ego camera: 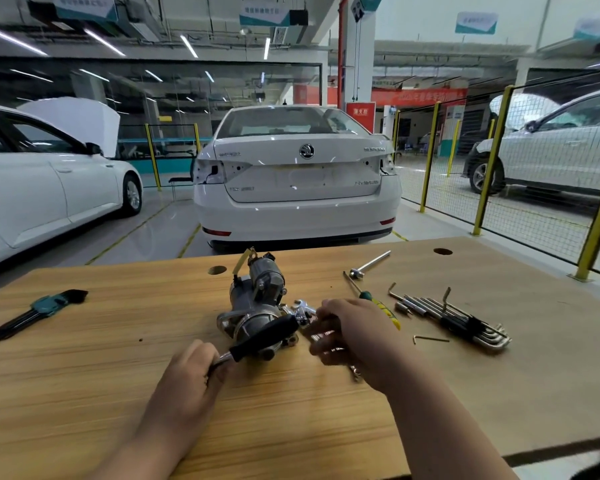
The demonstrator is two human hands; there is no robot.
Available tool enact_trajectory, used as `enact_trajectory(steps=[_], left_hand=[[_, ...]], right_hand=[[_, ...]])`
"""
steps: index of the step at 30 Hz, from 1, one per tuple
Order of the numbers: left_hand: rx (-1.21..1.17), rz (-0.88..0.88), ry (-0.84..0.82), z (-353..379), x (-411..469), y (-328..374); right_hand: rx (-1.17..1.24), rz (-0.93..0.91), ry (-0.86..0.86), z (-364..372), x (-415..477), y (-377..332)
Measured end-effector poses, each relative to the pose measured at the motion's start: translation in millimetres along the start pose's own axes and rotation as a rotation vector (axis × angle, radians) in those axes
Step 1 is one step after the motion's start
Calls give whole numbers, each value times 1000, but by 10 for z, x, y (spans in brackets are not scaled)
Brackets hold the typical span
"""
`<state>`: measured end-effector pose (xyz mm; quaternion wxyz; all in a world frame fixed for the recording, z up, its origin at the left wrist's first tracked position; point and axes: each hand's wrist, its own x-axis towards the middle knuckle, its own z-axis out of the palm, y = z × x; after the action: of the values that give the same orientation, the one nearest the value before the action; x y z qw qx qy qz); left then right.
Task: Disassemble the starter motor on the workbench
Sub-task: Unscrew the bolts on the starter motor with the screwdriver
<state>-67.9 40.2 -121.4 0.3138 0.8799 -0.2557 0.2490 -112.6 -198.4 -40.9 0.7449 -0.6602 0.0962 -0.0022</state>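
Starter motor [257, 306] lies on its side at the middle of the wooden table [84, 358], long axis running near to far. Left hand [196, 372] reaches in from near-left, forearm angled up toward the motor, fingers closed around the metal end of a black-handled ratchet [264, 337] that crosses the motor's near end. Right hand [350, 334] sits just right of the motor, palm down, motion-blurred; fingers curled over small shiny metal parts [303, 313], grip unclear. Hex key set [465, 323] lies far right.
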Motion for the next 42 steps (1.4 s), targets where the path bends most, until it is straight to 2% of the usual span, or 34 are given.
enact_trajectory(steps=[4,9,13,19,23,26,29,33,36,42], left_hand=[[-19,-27,22,28,39,2],[52,21,-4,43,190,-97],[162,30,41,60,365,-93],[283,274,115,41,488,-136],[250,365,34,7,484,-215],[200,345,-95,16,439,-233],[179,217,-277,45,396,-236],[202,84,-475,32,419,-250],[219,119,-477,28,396,-214],[253,74,-320,65,271,-169]], right_hand=[[259,-97,-127,128,74,96],[226,-222,-238,164,183,65],[209,-227,-287,105,280,23],[217,-207,-265,34,439,70],[159,-242,-269,-3,519,128],[150,-259,-309,-28,538,140],[162,-274,-401,-64,532,149],[-30,-314,-371,-60,483,140],[-122,-340,-322,-41,480,146],[-163,-344,-273,31,411,158]])
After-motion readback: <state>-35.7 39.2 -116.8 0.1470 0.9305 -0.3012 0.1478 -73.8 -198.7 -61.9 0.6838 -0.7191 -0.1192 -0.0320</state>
